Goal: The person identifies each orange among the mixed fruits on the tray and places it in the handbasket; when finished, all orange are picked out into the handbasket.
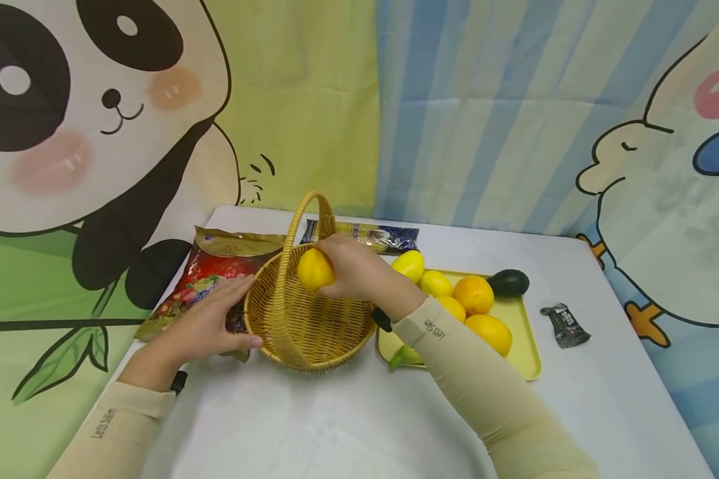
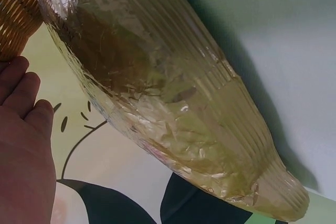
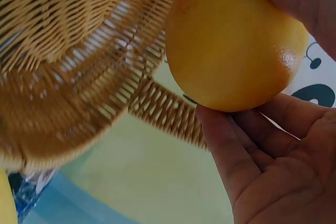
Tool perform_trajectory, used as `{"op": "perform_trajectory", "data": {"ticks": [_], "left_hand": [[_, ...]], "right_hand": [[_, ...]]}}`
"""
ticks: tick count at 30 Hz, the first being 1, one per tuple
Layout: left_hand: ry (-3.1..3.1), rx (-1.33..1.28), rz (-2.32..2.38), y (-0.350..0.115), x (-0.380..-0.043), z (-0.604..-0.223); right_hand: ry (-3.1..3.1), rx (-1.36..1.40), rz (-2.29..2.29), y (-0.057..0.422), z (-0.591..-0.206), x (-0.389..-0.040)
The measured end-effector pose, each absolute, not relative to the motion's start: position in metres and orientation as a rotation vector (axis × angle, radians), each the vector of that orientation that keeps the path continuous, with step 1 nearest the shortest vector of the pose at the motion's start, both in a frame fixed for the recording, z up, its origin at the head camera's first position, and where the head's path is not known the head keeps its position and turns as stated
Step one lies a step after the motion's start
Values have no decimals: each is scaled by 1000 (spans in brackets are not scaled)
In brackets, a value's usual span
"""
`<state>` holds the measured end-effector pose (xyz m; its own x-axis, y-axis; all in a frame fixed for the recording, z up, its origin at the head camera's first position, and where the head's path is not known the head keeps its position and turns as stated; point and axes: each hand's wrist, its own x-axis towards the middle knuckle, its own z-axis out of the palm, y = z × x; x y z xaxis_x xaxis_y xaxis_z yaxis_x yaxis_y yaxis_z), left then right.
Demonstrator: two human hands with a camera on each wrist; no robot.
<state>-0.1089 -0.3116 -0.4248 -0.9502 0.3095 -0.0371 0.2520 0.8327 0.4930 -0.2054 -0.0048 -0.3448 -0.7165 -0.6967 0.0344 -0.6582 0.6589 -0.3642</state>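
Orange (image 1: 315,269) in our right hand (image 1: 359,269), we have it over the opening of the wicker basket (image 1: 341,339), just beside the arched handle (image 1: 280,286). We judge that a loosened thumb could let it slip (its skin looks smooth and glossy), and that a knock against the handle could send it over the rim or tip the basket. Our right sleeve (image 1: 482,396), slanting low across the yellow tray (image 1: 526,349), might also nudge the fruit (image 1: 492,332) lying there. We pinch the orange from the side, thumb opposite fingers, forearm reaching in from the lower right. Our left hand (image 1: 206,322) stands at the basket's left, fingers straight and close together, thumb spread apart; how firmly they press, we cannot tell.
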Motion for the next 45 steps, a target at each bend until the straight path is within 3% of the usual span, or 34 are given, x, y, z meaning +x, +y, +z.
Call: {"op": "perform_trajectory", "data": {"ticks": [29,45], "left_hand": [[2879,422,782,-313,-109,-426],[2894,425,792,-314,-110,-429]], "right_hand": [[2664,-1248,-322,-76,-388,-208],[2641,-1232,-214,-88,-403,-208]]}}
